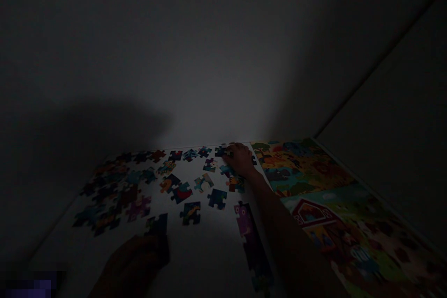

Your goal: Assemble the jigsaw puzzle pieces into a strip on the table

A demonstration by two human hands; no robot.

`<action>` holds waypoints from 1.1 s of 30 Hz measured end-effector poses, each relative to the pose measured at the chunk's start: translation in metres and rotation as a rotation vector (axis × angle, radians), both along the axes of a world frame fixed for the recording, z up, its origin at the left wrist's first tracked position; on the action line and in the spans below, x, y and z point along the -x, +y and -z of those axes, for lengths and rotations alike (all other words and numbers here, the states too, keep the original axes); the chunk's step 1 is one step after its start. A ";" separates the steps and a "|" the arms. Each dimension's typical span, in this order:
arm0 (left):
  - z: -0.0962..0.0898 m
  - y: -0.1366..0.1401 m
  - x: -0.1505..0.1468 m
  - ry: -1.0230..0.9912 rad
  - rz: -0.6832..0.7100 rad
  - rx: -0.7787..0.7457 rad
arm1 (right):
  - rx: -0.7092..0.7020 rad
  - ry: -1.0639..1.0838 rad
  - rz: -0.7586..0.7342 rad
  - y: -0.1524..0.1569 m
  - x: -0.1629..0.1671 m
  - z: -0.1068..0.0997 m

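Dim room, bare wall behind; white worktop (209, 251) lit only near its middle.

Item 1: right hand (240, 158), reached to the far edge of the worktop, fingers curled down on a dark puzzle piece (221, 151); whether the piece is gripped or merely pressed cannot be told.

Item 2: left hand (134, 265), near edge, in deep shadow, just below a dark loose piece (156, 224); the state of its fingers cannot be told.

Item 3: loose pieces (181, 192), scattered face-up and mostly apart over the left and middle of the worktop; none seen joined there.

Item 4: joined strip (249, 237), a purple figure at its top, lying beside the right forearm.

Item 5: large farm picture (314, 186) with a red barn, at the right; whether it is an assembled part or a printed guide cannot be told.

Progress, as judged: most pieces left unplaced. The right forearm lies across the worktop between the loose pieces and the farm picture; low light hides detail at the left.
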State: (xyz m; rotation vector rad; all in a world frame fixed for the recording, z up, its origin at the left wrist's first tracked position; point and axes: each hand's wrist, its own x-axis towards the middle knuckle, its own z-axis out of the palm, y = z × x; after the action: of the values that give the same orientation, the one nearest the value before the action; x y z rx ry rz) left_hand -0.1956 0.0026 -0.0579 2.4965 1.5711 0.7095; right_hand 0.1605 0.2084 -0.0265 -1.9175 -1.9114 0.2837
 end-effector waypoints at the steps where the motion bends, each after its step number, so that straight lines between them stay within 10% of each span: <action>1: 0.000 0.000 0.000 -0.001 -0.008 0.003 | -0.001 0.020 -0.002 0.000 0.000 0.000; 16: 0.004 0.012 0.002 0.109 0.105 -0.181 | 0.124 0.067 -0.232 0.008 -0.037 -0.021; 22: 0.009 0.014 0.002 0.086 0.095 -0.263 | 0.042 0.128 -0.090 -0.016 -0.079 -0.050; 33: 0.002 0.011 0.023 0.190 -0.163 -0.165 | 0.042 -0.140 -0.013 -0.088 -0.058 -0.006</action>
State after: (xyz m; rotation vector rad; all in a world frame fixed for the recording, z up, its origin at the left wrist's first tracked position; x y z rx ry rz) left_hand -0.2187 0.0133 -0.0599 2.6444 1.8704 0.6635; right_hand 0.2189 0.1208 -0.0208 -2.0010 -2.0220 0.2003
